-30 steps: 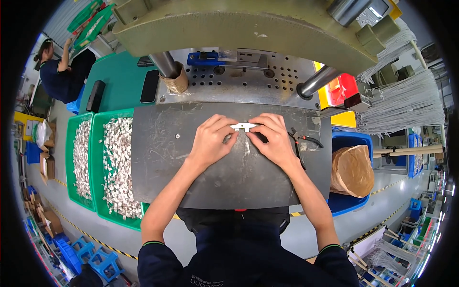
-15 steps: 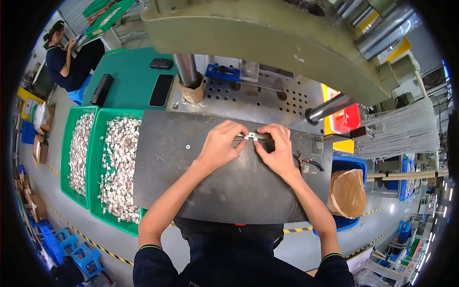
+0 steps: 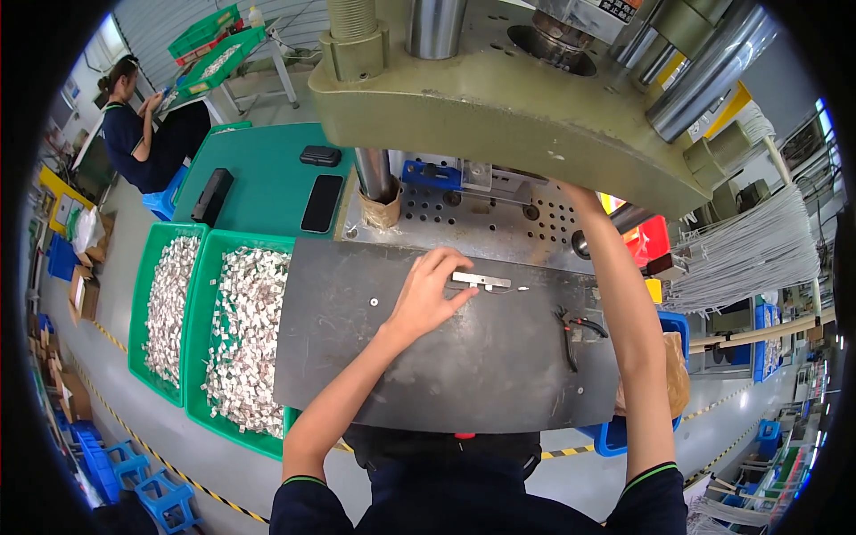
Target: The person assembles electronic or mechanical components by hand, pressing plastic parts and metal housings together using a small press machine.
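My left hand [image 3: 430, 294] is closed on the left end of a small silver metal bar [image 3: 481, 280], thumb on the near side and fingers on the far side. White pieces show along the bar's near edge, and a thin wire with a pale tip [image 3: 523, 288] sticks out to its right. The bar is over the dark work plate [image 3: 428, 374]. My right forearm [image 3: 624, 303] reaches far forward, and its hand is hidden under the press's heavy greenish beam [image 3: 535, 134].
Two green bins [image 3: 185, 334] of small white pieces stand at the left. Black-handled pliers [image 3: 571, 343] lie on the plate's right side. Beyond the plate are a perforated metal bed [image 3: 428, 227], a blue fixture [image 3: 432, 174] and a phone [image 3: 322, 203]. A person [image 3: 134, 129] sits at the far left.
My right hand has let go of the bar and gone forward under the press beam. The left hand keeps hold of the bar's left end. The whole view has shifted slightly.
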### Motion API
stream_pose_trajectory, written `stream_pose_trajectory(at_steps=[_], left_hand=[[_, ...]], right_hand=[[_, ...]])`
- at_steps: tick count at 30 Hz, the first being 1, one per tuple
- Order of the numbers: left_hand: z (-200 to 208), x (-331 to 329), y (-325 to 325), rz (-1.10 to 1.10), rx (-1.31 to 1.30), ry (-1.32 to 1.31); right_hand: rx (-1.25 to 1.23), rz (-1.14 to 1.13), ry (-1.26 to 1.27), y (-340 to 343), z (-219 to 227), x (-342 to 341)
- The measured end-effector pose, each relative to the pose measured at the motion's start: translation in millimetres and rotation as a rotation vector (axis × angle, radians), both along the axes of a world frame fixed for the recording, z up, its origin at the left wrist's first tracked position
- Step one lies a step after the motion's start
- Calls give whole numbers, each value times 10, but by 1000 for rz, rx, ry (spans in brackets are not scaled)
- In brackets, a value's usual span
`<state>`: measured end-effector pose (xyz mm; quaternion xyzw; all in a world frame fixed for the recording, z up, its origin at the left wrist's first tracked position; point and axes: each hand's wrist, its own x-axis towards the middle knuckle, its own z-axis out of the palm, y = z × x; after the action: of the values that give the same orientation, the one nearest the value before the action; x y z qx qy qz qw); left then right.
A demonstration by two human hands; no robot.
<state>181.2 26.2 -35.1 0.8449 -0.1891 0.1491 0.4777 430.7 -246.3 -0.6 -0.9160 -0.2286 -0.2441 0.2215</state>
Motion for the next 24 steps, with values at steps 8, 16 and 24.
stream_pose_trajectory(at_steps=[8,16,24], left_hand=[[183,-382,247,247,-67,4],[416,-1137,57,-31,42,68],[140,-1196,-37,-67,167,74]], right_hand=[[40,38,138,656,518,-919],[20,369,141,366,141,-2976],[94,315,279,485,69,-3285]])
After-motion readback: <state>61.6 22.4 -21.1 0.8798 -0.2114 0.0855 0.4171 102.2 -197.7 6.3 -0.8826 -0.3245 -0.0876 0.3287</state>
